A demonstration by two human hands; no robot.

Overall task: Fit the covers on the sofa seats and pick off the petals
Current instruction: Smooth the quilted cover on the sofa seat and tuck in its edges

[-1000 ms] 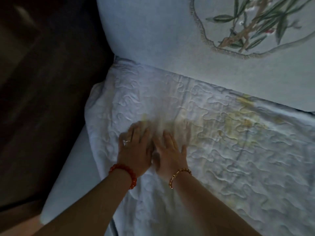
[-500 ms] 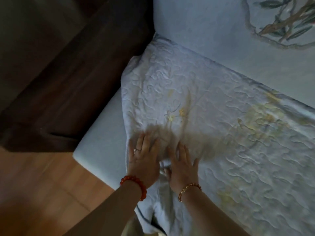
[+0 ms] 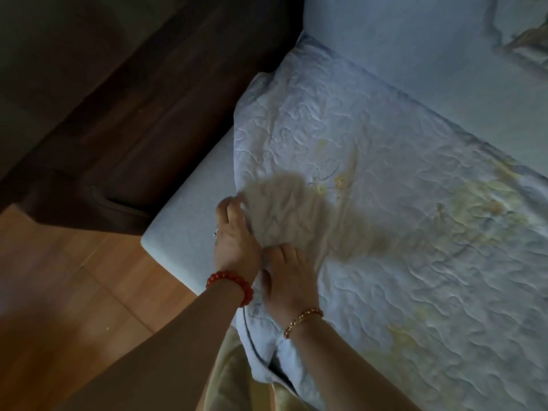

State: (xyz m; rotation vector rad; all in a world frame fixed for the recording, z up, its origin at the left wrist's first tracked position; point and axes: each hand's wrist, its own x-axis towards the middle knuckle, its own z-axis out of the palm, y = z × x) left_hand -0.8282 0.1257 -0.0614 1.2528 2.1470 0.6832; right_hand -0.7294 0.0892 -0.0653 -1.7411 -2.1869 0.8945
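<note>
A white quilted sofa cover with faint yellow flower patterns lies wrinkled over the pale blue seat cushion. A strip of the cushion's left side is bare. My left hand, with a ring and a red bead bracelet, curls its fingers round the cover's left edge. Just right of it, my right hand, wearing a gold bracelet, bunches the fabric under bent fingers near the front edge. The cover's front corner hangs down over the seat front. I cannot make out loose petals in the dim light.
The blue backrest cushion with an embroidered plant motif rises behind the seat. A dark wooden armrest borders the seat on the left. Orange-brown wooden floor lies at the lower left.
Both hands slid from the middle of the cover toward its left front edge. Their flat fingers have curled into the fabric. The view shifted left, showing the floor.
</note>
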